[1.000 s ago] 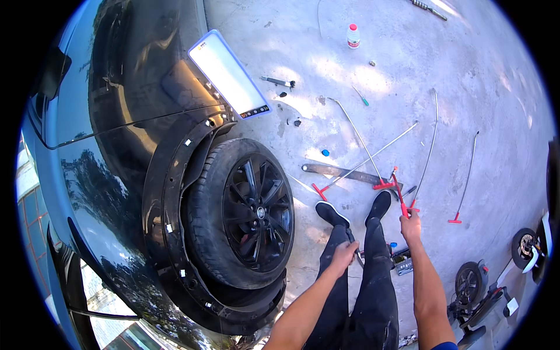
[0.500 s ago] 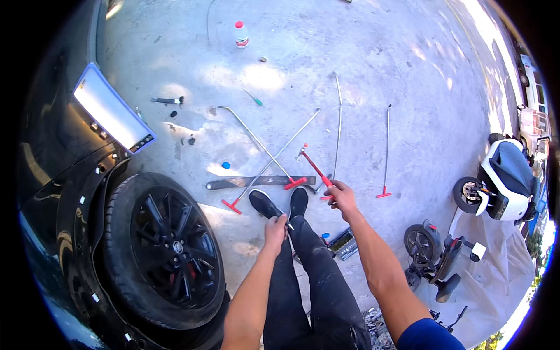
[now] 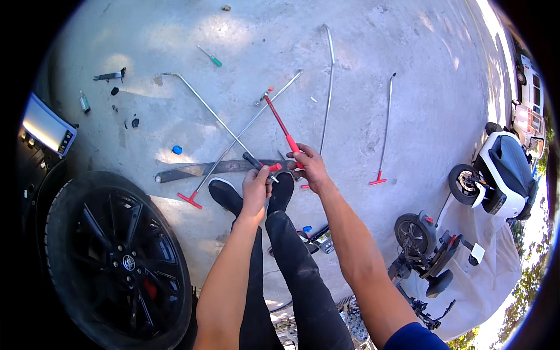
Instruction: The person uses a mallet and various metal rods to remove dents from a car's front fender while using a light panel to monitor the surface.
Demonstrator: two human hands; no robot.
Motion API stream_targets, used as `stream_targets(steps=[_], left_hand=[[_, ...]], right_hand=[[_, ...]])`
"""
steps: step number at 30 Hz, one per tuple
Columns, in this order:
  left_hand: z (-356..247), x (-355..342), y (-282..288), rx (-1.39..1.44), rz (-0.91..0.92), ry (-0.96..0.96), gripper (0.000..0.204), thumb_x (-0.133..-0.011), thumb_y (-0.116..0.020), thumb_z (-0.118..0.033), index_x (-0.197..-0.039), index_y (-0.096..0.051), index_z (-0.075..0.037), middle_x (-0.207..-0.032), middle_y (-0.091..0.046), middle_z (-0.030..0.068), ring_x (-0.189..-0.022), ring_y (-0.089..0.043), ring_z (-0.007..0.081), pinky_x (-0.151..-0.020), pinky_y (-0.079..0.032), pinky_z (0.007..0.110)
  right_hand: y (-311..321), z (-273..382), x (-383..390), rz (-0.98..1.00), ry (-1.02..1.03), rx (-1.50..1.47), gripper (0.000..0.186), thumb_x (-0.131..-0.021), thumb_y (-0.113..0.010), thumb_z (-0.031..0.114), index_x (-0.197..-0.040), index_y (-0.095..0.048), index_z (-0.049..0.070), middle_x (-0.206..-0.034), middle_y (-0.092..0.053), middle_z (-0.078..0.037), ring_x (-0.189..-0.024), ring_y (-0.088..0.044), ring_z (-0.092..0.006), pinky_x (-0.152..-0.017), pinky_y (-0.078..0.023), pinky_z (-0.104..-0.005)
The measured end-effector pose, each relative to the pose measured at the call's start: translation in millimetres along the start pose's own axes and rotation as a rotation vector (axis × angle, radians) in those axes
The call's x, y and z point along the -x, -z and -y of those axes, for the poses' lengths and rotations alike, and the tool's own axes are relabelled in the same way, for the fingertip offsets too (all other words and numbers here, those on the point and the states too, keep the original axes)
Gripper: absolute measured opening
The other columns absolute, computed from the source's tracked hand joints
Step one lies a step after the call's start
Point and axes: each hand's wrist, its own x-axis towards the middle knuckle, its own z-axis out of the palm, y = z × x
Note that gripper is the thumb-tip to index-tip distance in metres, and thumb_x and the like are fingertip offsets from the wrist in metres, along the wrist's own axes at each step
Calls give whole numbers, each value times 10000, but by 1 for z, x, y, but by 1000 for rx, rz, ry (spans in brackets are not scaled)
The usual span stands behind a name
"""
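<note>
I see the red-handled rod (image 3: 279, 121) held in the right hand (image 3: 309, 168), fingers wrapped around its red grip; the shaft runs up and left from the fist to a small head above the concrete floor (image 3: 408, 70). My left hand (image 3: 256, 185) is just beside it, fingers closed on a short black tool (image 3: 259, 165) with a red end. Both hands sit over my black shoes (image 3: 224, 195). Under them on the floor: two long rods (image 3: 233, 131) crossing each other, a flat dark bar (image 3: 204, 169), a bent rod (image 3: 328, 87) and a T-handled rod (image 3: 385, 125) farther right. A green screwdriver (image 3: 210, 56) lies well apart, top centre. Car wheel (image 3: 116, 262) at lower left; scooters (image 3: 501, 175) at right.
</note>
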Motion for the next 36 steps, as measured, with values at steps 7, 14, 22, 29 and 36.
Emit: stream_targets(steps=[7, 14, 22, 29, 36], left_hand=[[37, -42, -6, -2, 7, 23, 216, -987, -639, -300, -968, -554, -103, -774, -556, -24, -579, -528, 65, -492, -403, 234], [58, 19, -5, 171, -4, 123, 321, -998, -614, -239, -1262, -555, -66, -854, -613, 8, -657, -575, 79, -568, -439, 237], [111, 139, -15, 378, -17, 319, 284, -1020, -572, -190, -1249, -561, -24, -852, -627, 30, -661, -583, 96, -576, -448, 242], [108, 125, -32, 222, 40, 323, 282, -1011, -571, -200, -1205, -587, 4, -809, -602, 17, -651, -546, 80, -574, -420, 235], [81, 114, -32, 284, 87, 264, 277, -1010, -579, -210, -1205, -596, -14, -832, -609, 12, -687, -552, 73, -595, -427, 229]], right_hand=[[30, -29, -38, -93, -47, 227, 459, -938, -653, 205, -1352, -571, 25, -1026, -678, -56, -852, -653, -138, -659, -547, -292], [26, -1, -39, -31, 21, 33, 453, -986, -622, 258, -1379, -548, 46, -1135, -646, -70, -968, -631, -156, -758, -543, -330], [8, 33, -70, -356, 177, 138, 581, -1003, -549, 385, -1440, -498, 6, -1251, -619, -158, -1108, -605, -228, -908, -527, -399], [64, -48, -119, -602, 232, 661, 789, -865, -675, 294, -1487, -360, -76, -1364, -537, -334, -1270, -547, -418, -1080, -422, -429], [46, -50, -116, -679, 230, 674, 695, -896, -627, 210, -1479, -351, -50, -1317, -560, -301, -1213, -572, -418, -1033, -449, -454]])
